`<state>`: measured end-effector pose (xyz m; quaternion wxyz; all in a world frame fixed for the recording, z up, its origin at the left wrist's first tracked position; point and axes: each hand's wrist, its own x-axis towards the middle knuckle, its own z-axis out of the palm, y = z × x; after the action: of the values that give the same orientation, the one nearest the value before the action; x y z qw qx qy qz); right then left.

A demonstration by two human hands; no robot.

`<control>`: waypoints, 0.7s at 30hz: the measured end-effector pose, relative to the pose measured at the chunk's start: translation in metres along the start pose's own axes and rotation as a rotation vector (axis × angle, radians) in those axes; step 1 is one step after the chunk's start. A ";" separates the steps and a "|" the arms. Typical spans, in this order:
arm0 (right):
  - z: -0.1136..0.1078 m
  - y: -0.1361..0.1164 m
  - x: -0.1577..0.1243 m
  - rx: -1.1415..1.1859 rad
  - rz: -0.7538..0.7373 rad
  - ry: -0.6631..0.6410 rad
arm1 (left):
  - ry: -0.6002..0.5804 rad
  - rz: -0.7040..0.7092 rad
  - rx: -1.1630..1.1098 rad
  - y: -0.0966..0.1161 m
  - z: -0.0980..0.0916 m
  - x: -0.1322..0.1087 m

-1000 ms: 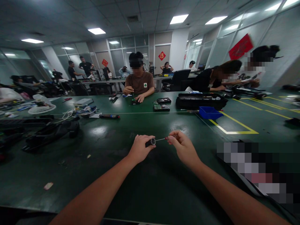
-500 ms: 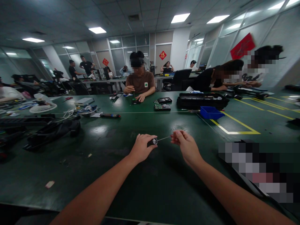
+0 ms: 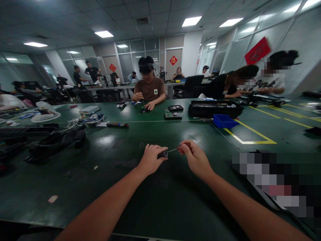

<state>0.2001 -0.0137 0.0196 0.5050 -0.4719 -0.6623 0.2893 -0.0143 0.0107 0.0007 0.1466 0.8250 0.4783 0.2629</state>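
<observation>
Zero looks finished, so work's left imo: left fingers [image 3: 159,148] pinch a black cylinder [image 3: 162,154], right fingers [image 3: 187,149] a red-handled tool [image 3: 178,148] at its end.

The person's bare left hand [image 3: 151,159], rounded across the back, narrows at the wrist and runs into a bare left forearm [image 3: 107,206], smooth in outline and long in shape, which broadens steadily away from the hand. The bare right hand [image 3: 198,158] has a similar build: a rounded back, a fleshy thumb base and slim fingers. Beyond its narrower wrist, the bare right forearm [image 3: 240,201] is likewise smooth-sided and tapering. Both forearms are uncovered as far as the view shows them. The fingernails are too small to make out.
</observation>
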 end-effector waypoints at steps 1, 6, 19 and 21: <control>-0.001 -0.001 -0.001 -0.042 -0.019 -0.040 | -0.012 0.002 0.015 -0.001 0.001 0.000; -0.002 -0.005 -0.001 -0.220 -0.083 -0.103 | -0.082 0.015 0.079 -0.002 0.003 0.003; -0.002 -0.004 -0.002 -0.189 -0.039 0.011 | -0.083 -0.035 0.063 -0.005 0.002 0.005; 0.000 -0.004 -0.003 -0.167 -0.061 -0.010 | -0.086 -0.018 0.066 -0.003 0.002 0.005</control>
<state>0.1992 -0.0175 0.0220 0.4692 -0.4905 -0.7007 0.2198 -0.0135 0.0165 -0.0011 0.1421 0.8355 0.4876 0.2100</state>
